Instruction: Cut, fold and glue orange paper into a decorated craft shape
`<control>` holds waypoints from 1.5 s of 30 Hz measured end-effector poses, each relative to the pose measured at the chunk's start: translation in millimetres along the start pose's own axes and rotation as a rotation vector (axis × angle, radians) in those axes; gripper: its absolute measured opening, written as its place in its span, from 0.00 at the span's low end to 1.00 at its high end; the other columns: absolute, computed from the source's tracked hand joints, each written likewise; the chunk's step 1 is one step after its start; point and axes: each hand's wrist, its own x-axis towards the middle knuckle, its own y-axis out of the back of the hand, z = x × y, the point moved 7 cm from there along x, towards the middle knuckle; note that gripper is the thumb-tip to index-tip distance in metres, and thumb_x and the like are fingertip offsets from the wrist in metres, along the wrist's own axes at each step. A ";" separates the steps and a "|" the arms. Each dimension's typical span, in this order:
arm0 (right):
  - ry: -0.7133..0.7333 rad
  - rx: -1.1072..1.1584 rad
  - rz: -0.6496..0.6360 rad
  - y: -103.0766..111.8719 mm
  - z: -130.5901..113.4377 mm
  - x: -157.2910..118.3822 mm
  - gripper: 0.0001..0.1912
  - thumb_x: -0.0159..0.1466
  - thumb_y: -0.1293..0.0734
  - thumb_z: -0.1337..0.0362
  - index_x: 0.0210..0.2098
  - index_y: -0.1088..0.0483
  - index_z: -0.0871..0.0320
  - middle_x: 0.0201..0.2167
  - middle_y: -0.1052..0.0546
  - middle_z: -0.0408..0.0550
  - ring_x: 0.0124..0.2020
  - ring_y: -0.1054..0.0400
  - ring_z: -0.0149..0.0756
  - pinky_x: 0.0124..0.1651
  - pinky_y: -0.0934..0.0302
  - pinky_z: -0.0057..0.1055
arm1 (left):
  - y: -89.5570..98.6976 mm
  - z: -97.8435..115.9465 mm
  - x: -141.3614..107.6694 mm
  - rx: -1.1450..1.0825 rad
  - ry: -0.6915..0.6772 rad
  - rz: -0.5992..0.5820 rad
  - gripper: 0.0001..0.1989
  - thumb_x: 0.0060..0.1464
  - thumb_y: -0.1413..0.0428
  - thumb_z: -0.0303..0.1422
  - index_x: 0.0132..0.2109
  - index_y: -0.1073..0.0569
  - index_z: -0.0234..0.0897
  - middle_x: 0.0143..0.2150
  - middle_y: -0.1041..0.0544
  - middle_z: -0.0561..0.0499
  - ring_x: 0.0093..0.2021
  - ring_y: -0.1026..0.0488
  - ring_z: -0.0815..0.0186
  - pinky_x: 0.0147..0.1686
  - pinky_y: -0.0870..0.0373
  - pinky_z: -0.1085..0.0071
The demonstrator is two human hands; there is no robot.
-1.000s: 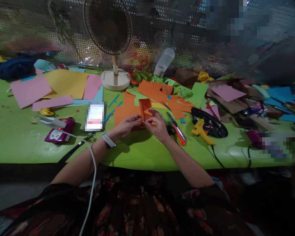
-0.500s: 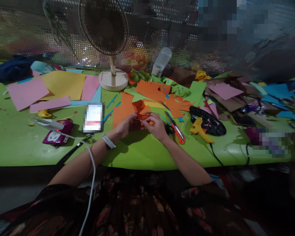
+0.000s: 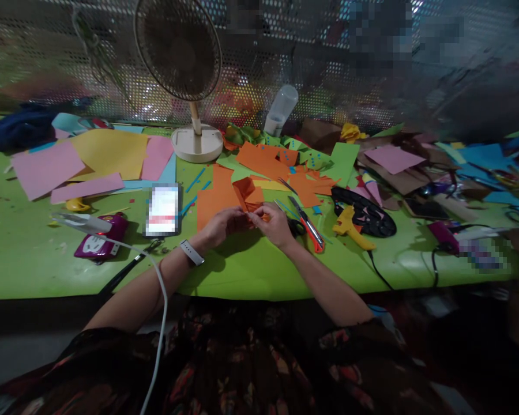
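Both hands, L [image 3: 222, 223] & R [image 3: 273, 223], grip folded orange paper [image 3: 249, 193] over green table [image 3: 34, 259]

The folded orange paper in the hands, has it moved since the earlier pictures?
Yes. The folded orange paper, upright one second ago, now leans lower toward the phone, held by both hands.

The phone [image 3: 163, 209] screen is pixelated, so nothing on it can be read. The near edge of the folded orange paper [image 3: 247, 193] is covered by the left hand [image 3: 222, 222] and right hand [image 3: 275, 223], so each grip can't be made out exactly. Worktop [image 3: 30, 253] is cut off at left & right edges; background is blurred at top right.
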 end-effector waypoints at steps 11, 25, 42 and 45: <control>-0.003 -0.003 -0.013 -1.0 2.7 0.4 0.11 0.62 0.31 0.59 0.25 0.31 0.55 0.28 0.25 0.45 0.34 0.32 0.37 0.41 0.38 0.35 | 1.3 4.5 -5.9 0.068 -0.097 0.106 0.10 0.47 0.32 0.38 0.33 0.20 0.35 0.33 0.19 0.49 0.35 0.24 0.64 0.44 0.25 0.65; 0.005 0.116 0.137 13.7 -4.1 0.9 0.12 0.62 0.31 0.52 0.34 0.29 0.54 0.37 0.23 0.49 0.45 0.29 0.42 0.51 0.36 0.39 | 6.4 10.8 -5.6 0.165 -0.186 0.169 0.12 0.49 0.33 0.41 0.37 0.19 0.37 0.37 0.17 0.50 0.39 0.22 0.63 0.49 0.26 0.64; -0.402 0.609 -0.102 -31.7 17.8 -3.1 0.23 0.51 0.25 0.42 0.27 0.24 0.56 0.27 0.21 0.43 0.26 0.29 0.32 0.34 0.31 0.32 | -2.0 3.4 -8.6 0.031 -0.262 0.231 0.12 0.47 0.31 0.42 0.32 0.21 0.40 0.31 0.19 0.52 0.35 0.23 0.64 0.42 0.26 0.65; -0.423 0.625 -0.114 -32.4 18.6 -4.4 0.25 0.52 0.27 0.39 0.25 0.26 0.56 0.26 0.22 0.44 0.28 0.28 0.35 0.35 0.30 0.34 | 1.8 1.7 -8.8 0.055 -0.223 0.248 0.11 0.48 0.32 0.42 0.32 0.22 0.41 0.30 0.20 0.53 0.34 0.24 0.63 0.42 0.26 0.62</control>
